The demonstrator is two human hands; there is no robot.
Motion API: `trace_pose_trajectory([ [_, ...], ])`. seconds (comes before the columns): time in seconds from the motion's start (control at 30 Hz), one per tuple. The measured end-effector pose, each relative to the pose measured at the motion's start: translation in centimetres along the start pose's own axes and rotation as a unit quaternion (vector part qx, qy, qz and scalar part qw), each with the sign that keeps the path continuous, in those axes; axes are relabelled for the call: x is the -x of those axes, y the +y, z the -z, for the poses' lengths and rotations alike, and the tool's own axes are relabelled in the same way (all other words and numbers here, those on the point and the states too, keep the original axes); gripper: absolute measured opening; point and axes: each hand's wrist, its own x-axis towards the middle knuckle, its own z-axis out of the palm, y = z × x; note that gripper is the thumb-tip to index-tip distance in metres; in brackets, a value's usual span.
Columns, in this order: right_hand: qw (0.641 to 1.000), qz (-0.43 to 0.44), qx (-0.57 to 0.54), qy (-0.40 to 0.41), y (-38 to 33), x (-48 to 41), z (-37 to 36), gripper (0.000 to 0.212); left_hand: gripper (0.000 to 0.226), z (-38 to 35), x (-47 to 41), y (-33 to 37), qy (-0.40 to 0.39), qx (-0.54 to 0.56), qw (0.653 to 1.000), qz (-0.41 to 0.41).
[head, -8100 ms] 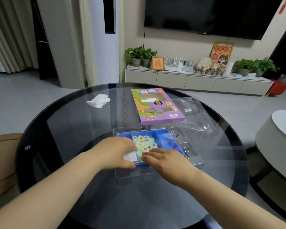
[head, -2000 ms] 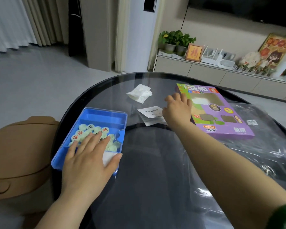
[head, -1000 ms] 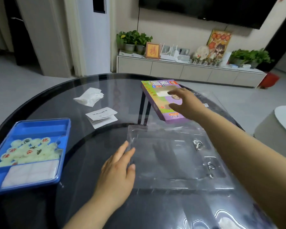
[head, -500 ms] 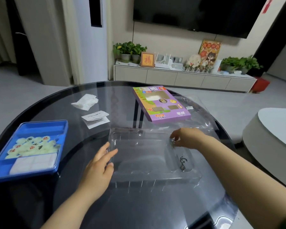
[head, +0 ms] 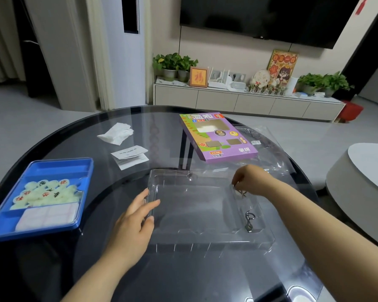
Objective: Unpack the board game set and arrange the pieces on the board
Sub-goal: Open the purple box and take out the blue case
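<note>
One blue plastic tray [head: 59,164] now sits well left of the clear moulded plastic insert [head: 190,203] on the round dark glass table [head: 85,138]. Pale round game pieces [head: 46,191] and a folded white board sheet [head: 48,216] are inside it. Left grip [head: 133,221]: fingers flat and wide, pressing the insert's left rim. Purple cardboard box [head: 218,138] behind the insert, let go a second ago. Right grip [head: 251,179] has moved from the box to the insert's right pocket and pinches a small metal wire clip [head: 240,191]. A second clip [head: 248,221] lies nearer in the same pocket. Looks like clearing packaging leftovers. Board not unfolded yet, no pieces placed.
</note>
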Motion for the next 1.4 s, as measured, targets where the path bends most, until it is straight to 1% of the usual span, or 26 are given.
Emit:
trace_pose_trajectory([
  [0.07, 0.999, 0.021, -0.040, 0.023, 0.1, 0.2, 1.0, 0.024, 0.035, 0.3, 0.0, 0.1, -0.015, 0.006, 1.000, 0.003],
  [0.13, 0.994, 0.028, -0.089, 0.060, -0.1, 0.2, 2.3, 0.024, 0.033, 1.1, -0.2, 0.1, -0.051, -0.001, 0.999, -0.001],
  [0.2, 0.984, 0.035, -0.144, 0.094, -0.9, 0.0, 3.5, 0.019, 0.033, 2.2, -0.7, -0.4, -0.087, -0.050, 0.995, -0.008],
  [0.27, 0.970, 0.058, -0.207, 0.117, -2.4, -0.4, 4.4, 0.018, 0.032, 3.2, -1.2, -0.7, -0.099, -0.091, 0.991, -0.016],
  [0.3, 0.961, 0.068, -0.239, 0.124, -3.3, -0.8, 4.7, 0.017, 0.036, 3.5, -1.3, -0.9, -0.094, -0.106, 0.990, -0.020],
  [0.37, 0.951, 0.080, -0.272, 0.123, -5.4, -2.1, 4.6, 0.016, 0.054, 3.9, -1.5, -1.2, -0.036, -0.106, 0.993, -0.030],
  [0.4, 0.953, 0.086, -0.267, 0.117, -6.6, -3.0, 4.3, 0.016, 0.049, 3.9, -1.4, -1.4, -0.002, -0.078, 0.997, -0.028],
  [0.47, 0.961, 0.097, -0.238, 0.107, -9.0, -5.0, 3.4, 0.016, 0.011, 4.0, -1.5, -1.9, 0.030, -0.023, 0.999, 0.003],
  [0.57, 0.965, 0.111, -0.217, 0.092, -12.6, -7.9, 1.5, 0.021, 0.019, 4.2, -1.9, -2.6, 0.053, 0.033, 0.998, 0.015],
  [0.6, 0.966, 0.112, -0.217, 0.084, -13.6, -8.7, 0.8, 0.023, 0.021, 4.2, -2.1, -2.8, 0.060, 0.034, 0.998, 0.007],
  [0.67, 0.966, 0.114, -0.221, 0.073, -15.5, -10.2, -0.6, 0.025, 0.034, 4.0, -2.3, -3.1, 0.059, 0.029, 0.998, -0.010],
  [0.73, 0.963, 0.107, -0.240, 0.065, -16.7, -11.5, -1.7, 0.025, 0.044, 3.9, -2.3, -3.5, 0.051, 0.018, 0.999, -0.010],
  [0.83, 0.941, 0.086, -0.319, 0.076, -18.0, -12.9, -2.2, 0.022, 0.044, 3.9, -2.4, -3.3, 0.037, 0.018, 0.999, 0.003],
  [0.9, 0.908, 0.087, -0.402, 0.084, -18.9, -13.4, -1.8, 0.018, 0.043, 3.9, -2.6, -3.4, 0.033, 0.020, 0.999, 0.006],
  [0.93, 0.895, 0.094, -0.431, 0.072, -19.4, -13.5, -1.6, 0.015, 0.042, 3.9, -2.6, -3.4, 0.034, 0.021, 0.999, 0.004],
  [0.97, 0.893, 0.099, -0.435, 0.054, -19.8, -13.6, -1.5, 0.012, 0.041, 3.9, -2.7, -3.4, 0.034, 0.024, 0.999, 0.001],
  [1.0, 0.903, 0.098, -0.417, 0.036, -20.2, -13.7, -1.5, 0.011, 0.040, 3.9, -2.7, -3.4, 0.035, 0.025, 0.999, 0.000],
  [1.1, 0.945, 0.062, -0.320, 0.011, -20.3, -14.4, -2.3, 0.011, 0.040, 4.0, -2.6, -3.6, 0.037, 0.024, 0.999, -0.002],
  [1.17, 0.966, 0.035, -0.258, 0.004, -19.5, -15.1, -2.9, 0.018, 0.039, 3.9, -2.6, -3.6, 0.036, 0.024, 0.999, -0.001],
  [1.27, 0.973, 0.024, -0.229, -0.002, -18.4, -15.2, -3.5, 0.025, 0.037, 3.9, -2.7, -3.7, 0.036, 0.026, 0.999, 0.000],
  [1.33, 0.978, 0.039, -0.205, 0.014, -18.0, -14.8, -3.7, 0.026, 0.030, 3.9, -2.7, -3.7, 0.037, 0.033, 0.999, -0.004],
  [1.4, 0.977, 0.044, -0.209, 0.027, -17.7, -14.2, -3.5, 0.026, 0.030, 3.8, -2.8, -3.8, 0.043, 0.041, 0.998, -0.011],
])
